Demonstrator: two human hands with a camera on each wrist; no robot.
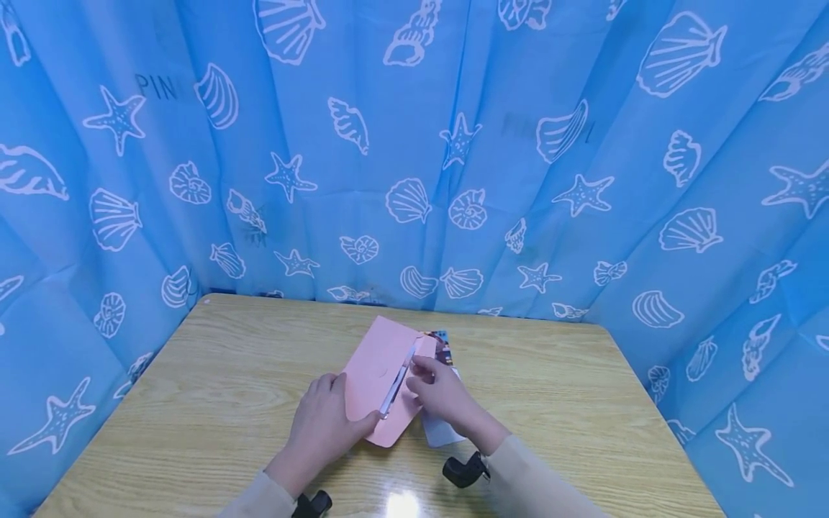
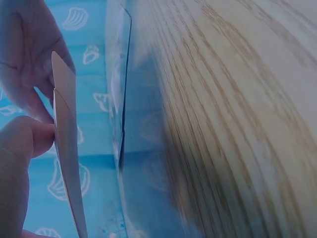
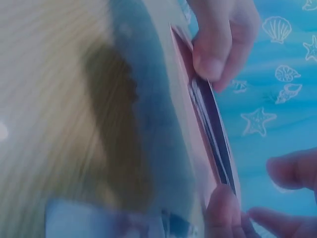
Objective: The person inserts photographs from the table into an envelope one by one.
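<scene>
A pink envelope (image 1: 382,352) is tilted off the table in front of me, its long slit-like opening facing up. Inside the slit (image 3: 213,129), white and dark edges of what looks like flat paper or card show. My left hand (image 1: 327,417) grips the envelope's lower left side, its thumb (image 3: 209,62) at one end of the opening. The right hand (image 1: 447,392) has curled fingers at the other side; one fingertip (image 3: 223,206) lies against the opening's edge. Its remaining fingers are partly hidden. In the left wrist view the envelope (image 2: 67,144) appears edge-on.
Partly under the envelope and right hand lies a flat item with a colourful printed top (image 1: 443,347) and a pale lower part (image 1: 442,432). The wooden table (image 1: 550,403) carries it. A blue curtain (image 1: 414,144) with shell prints hangs behind and at both sides.
</scene>
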